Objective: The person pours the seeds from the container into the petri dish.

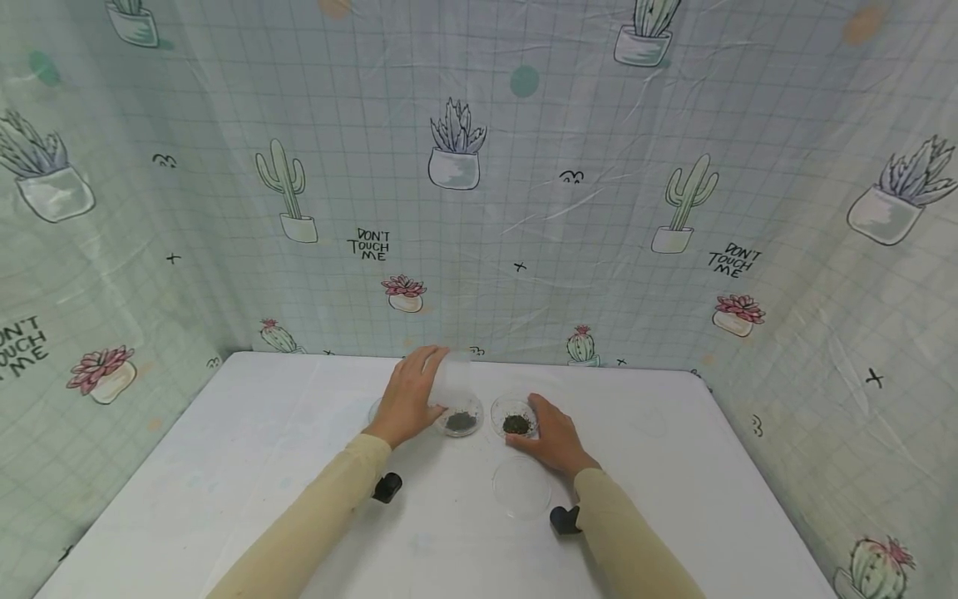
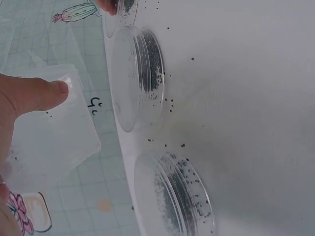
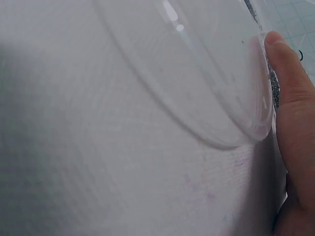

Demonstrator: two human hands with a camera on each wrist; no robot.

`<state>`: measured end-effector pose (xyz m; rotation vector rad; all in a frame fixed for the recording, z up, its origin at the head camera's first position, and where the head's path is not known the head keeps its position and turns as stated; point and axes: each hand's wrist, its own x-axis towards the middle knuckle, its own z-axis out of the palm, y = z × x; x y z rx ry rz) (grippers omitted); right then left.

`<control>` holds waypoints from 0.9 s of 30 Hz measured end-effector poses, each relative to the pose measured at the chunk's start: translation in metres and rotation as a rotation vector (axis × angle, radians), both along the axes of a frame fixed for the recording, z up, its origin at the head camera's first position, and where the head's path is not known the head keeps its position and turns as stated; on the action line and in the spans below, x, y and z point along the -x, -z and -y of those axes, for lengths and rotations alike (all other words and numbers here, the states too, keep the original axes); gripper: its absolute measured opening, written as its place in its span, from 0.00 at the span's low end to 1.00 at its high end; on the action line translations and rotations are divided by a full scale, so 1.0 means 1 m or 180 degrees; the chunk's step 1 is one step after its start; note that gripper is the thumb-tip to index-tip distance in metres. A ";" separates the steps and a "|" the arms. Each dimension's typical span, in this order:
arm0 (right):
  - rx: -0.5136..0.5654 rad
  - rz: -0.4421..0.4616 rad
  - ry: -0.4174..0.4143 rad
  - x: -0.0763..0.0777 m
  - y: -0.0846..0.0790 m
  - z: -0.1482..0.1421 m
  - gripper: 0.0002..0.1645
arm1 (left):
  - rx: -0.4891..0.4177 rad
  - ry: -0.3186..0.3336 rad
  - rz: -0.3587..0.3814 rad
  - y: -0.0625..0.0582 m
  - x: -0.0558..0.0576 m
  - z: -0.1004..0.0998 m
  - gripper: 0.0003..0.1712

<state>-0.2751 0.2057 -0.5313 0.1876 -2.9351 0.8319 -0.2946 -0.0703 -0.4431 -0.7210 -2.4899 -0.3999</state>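
Observation:
My left hand (image 1: 407, 395) holds a translucent, square plastic piece (image 2: 54, 128) above the table; its thumb lies on the face, and a few dark grains cling to it. Whether it is a bag or a tray, I cannot tell. Below it is a clear petri dish (image 1: 461, 420) with dark grains. To the right, my right hand (image 1: 554, 434) grips another petri dish (image 1: 515, 423) holding dark greenish bits, thumb and fingers around its rim. A further petri dish (image 2: 172, 196) with dark grains is mostly hidden behind the left hand in the head view.
A clear round lid (image 1: 521, 487) lies on the white table (image 1: 449, 549) in front of the right dish. Dark grains (image 2: 170, 104) are scattered beside the dishes. A patterned curtain (image 1: 516, 216) hangs behind the table's back edge and along both sides.

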 end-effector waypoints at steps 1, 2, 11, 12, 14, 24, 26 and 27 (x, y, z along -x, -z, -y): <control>-0.0014 0.0016 0.0014 0.000 0.000 0.000 0.61 | -0.0002 -0.0013 0.0003 0.000 0.000 0.001 0.59; -0.0012 0.0024 0.0021 0.000 0.000 0.000 0.61 | -0.0006 -0.0021 0.0014 0.001 0.000 0.003 0.59; -0.0022 0.0017 -0.0008 -0.004 -0.004 0.002 0.60 | 0.0025 -0.0131 0.0131 -0.001 -0.004 0.017 0.60; -0.0023 0.0025 -0.0006 -0.004 -0.005 0.002 0.59 | 0.0034 -0.0142 0.0131 -0.001 -0.004 0.018 0.60; -0.0019 0.0024 -0.0004 -0.004 -0.005 0.002 0.59 | 0.0019 -0.0142 0.0136 -0.001 -0.005 0.021 0.60; -0.0030 0.0050 0.0006 -0.005 -0.008 0.003 0.60 | -0.0074 -0.0183 0.0136 0.000 -0.005 0.034 0.61; -0.0036 0.0048 0.0006 -0.005 -0.008 0.003 0.60 | -0.0100 -0.0187 0.0142 0.000 -0.005 0.036 0.62; -0.0039 0.0053 0.0008 -0.005 -0.008 0.003 0.60 | -0.0105 -0.0197 0.0142 0.001 -0.005 0.038 0.62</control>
